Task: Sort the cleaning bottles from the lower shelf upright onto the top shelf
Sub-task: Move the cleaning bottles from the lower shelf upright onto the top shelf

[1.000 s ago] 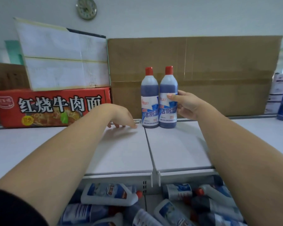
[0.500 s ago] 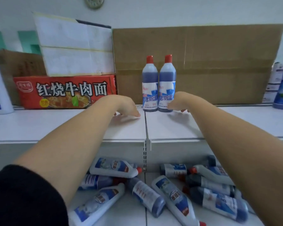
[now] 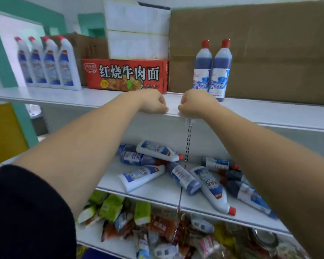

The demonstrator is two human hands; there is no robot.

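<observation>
Two dark blue cleaning bottles [image 3: 211, 71] with red caps stand upright side by side on the white top shelf [image 3: 64, 96]. My left hand [image 3: 153, 103] and my right hand [image 3: 195, 104] sit at the shelf's front edge, just below and left of those bottles. The fingers of both are loosely curled and hold nothing. Several white and dark blue bottles [image 3: 178, 174] lie on their sides in a heap on the lower shelf [image 3: 157, 195]; my right forearm hides part of the heap.
Several white bottles [image 3: 49, 64] stand upright at the top shelf's left end. Behind them sit a red noodle carton [image 3: 127, 75], a white box [image 3: 137, 32] on top of it, and brown cardboard [image 3: 269, 53]. Snack packets [image 3: 157, 227] fill the shelf underneath.
My right hand has let go of the right blue bottle. Both hands have drawn back from mid-shelf to its front edge. The view has dropped lower.
</observation>
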